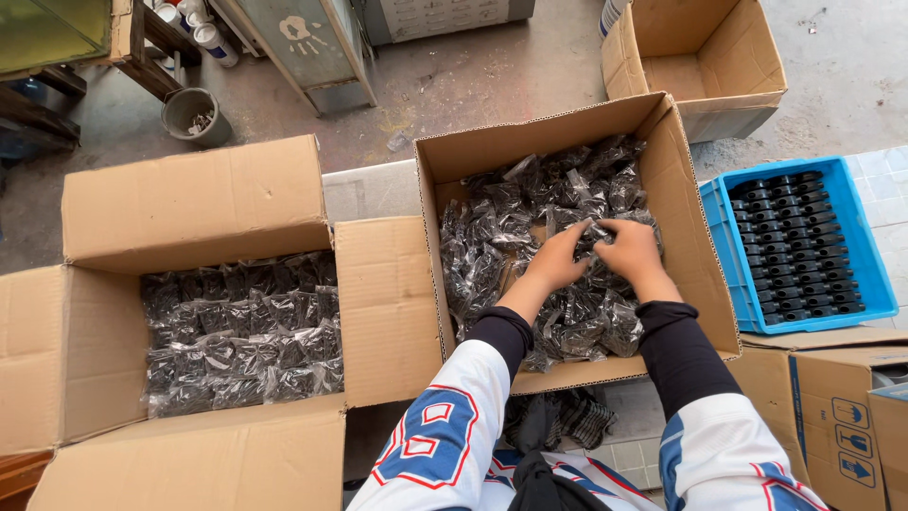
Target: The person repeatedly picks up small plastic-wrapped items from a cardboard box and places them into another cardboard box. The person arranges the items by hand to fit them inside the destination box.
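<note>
Both hands deep in open cardboard box (pixel 681 199), centre of frame, heaped with small clear bags of black parts (pixel 492 246). Left hand (pixel 558 260) and right hand (pixel 629 248) side by side, fingertips meeting at one bag (pixel 594 230) atop heap, both pinching it. Second open carton (pixel 199 203) at left, same bags laid in neat rows (pixel 241 336). Blue plastic crate (pixel 875 274) at right, black parts in rows. Empty carton (pixel 705 57) at upper right. Grey bucket (pixel 196 115) on concrete floor, upper left.
</note>
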